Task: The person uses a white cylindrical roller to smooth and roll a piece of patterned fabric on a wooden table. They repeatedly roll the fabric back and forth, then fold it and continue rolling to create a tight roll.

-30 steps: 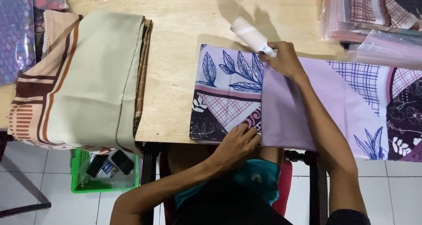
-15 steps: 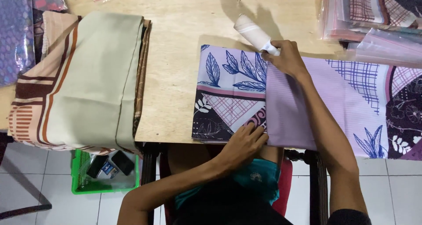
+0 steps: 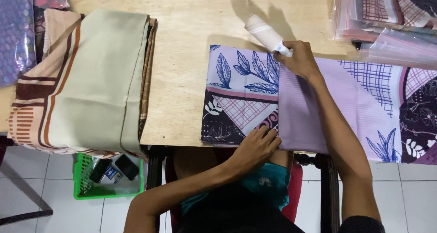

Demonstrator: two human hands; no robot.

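A person works at a pale plywood table (image 3: 186, 78) set over a white tiled floor (image 3: 59, 205), seen from above; a red seat edge (image 3: 293, 192) shows beneath the table's near side; clear plastic sleeves holding folded patterned cloth (image 3: 387, 19) are stacked at the far right corner, and more bagged purple fabric (image 3: 16, 37) lies at the far left. A folded stack of beige and brown-striped cloth (image 3: 91, 78) rests on the left of the table, its near end drooping over the edge. A lilac scarf printed with blue leaves, checks and dark floral panels (image 3: 241, 92) lies flat at the centre and right, a plain lilac flap folded across its middle; the left hand (image 3: 257, 149) presses flat on the scarf's near edge at the table's rim, fingers spread and closed on nothing; the right hand (image 3: 298, 60) rests at the scarf's far edge, its fingers wrapped around the end of a white roll (image 3: 264, 32) that lies angled on the bare wood just beyond the cloth. On the floor under the left side stands a green plastic basket (image 3: 84, 187); inside it lie a dark phone-like slab (image 3: 127, 167) and a few small dark items too small to identify.
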